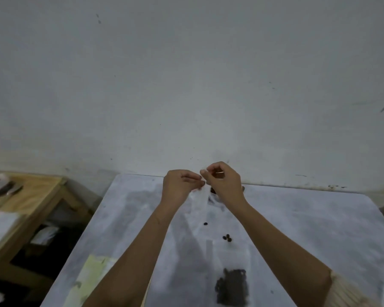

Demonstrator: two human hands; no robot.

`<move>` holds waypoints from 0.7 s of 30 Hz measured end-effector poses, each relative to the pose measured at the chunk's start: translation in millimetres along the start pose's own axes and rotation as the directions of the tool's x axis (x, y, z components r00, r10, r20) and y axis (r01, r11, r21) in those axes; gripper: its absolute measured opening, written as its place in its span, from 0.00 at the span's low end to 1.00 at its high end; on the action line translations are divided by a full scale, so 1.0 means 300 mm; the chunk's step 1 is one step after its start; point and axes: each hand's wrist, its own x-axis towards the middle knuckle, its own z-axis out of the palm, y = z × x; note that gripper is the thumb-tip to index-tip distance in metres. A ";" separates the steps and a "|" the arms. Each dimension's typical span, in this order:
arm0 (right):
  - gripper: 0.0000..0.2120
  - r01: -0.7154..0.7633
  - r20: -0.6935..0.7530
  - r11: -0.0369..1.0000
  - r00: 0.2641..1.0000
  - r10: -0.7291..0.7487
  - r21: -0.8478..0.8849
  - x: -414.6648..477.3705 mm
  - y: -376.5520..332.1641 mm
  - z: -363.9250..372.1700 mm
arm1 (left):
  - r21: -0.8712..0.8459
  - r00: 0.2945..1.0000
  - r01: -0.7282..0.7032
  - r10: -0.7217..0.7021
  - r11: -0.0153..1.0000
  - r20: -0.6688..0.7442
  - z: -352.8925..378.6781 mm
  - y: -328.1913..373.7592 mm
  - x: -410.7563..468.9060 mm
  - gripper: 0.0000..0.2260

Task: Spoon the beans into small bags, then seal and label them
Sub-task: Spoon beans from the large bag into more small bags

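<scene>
matt grey table [297,218], clear plastic bag [201,198], wooden bench [38,191]

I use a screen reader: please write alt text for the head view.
The left hand and right hand pinch a small clear bag over a grey table. Nearer lies a bag of dark beans, with loose beans between.

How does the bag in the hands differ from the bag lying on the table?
The held bag hangs from the left hand and right hand; the lying bag rests flat on the table. The lying bag holds dark beans; the held bag looks empty. Both are clear.
</scene>
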 end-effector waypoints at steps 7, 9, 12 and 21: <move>0.10 -0.251 0.087 0.921 0.968 0.236 0.297 0.000 0.000 -0.004 | 0.059 0.998 -0.047 0.044 0.997 0.045 0.009 -0.043 0.041 0.09; 0.07 -0.315 0.129 0.858 0.949 0.287 0.406 -0.006 0.006 -0.016 | 0.048 0.996 -0.033 0.029 0.998 0.086 0.016 -0.052 0.051 0.08; 0.04 -0.339 0.126 0.835 0.940 0.316 0.433 -0.011 0.028 -0.030 | 0.011 0.991 -0.020 0.019 1.000 0.134 0.026 -0.071 0.065 0.09; 0.10 -0.238 -0.002 0.962 0.971 0.240 0.137 -0.004 0.077 -0.053 | -0.174 0.927 0.163 -0.090 0.971 0.365 0.035 -0.122 0.095 0.04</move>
